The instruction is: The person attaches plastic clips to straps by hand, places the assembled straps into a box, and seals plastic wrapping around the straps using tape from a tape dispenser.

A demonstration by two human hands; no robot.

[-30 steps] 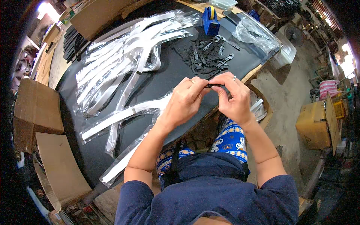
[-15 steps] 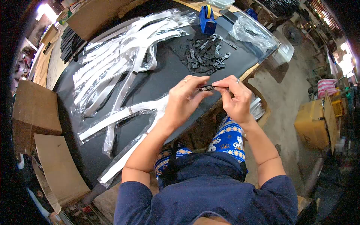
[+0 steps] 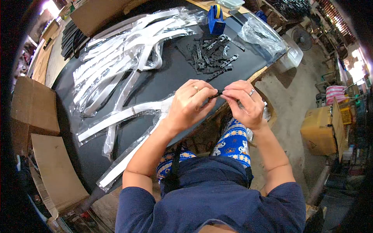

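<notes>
A small black strip (image 3: pixel 219 93) shows between my fingertips near the table's front edge. My left hand (image 3: pixel 190 101) pinches one end with thumb and fingers. At the other end, my right hand (image 3: pixel 247 103) has its fingertips closed on it. Most of the strip is hidden by my fingers. Just beyond lies a pile of similar black strips (image 3: pixel 208 56), some showing holes. Left of my hands, white straps (image 3: pixel 128 58) in clear plastic sleeves are spread over the black tabletop (image 3: pixel 175 62). One sleeved strap (image 3: pixel 128 116) reaches close to my left wrist.
A blue tape dispenser (image 3: pixel 216 20) stands behind the pile. Clear plastic bags (image 3: pixel 259 33) lie at the table's right end. Cardboard flaps (image 3: pixel 58 167) edge the left side. On the floor at right sits a cardboard box (image 3: pixel 319 130), with a fan (image 3: pixel 301 38) farther back.
My hands have come closer together, and less of the black strip shows between them. My left fingers have curled in more. The view has shifted slightly.
</notes>
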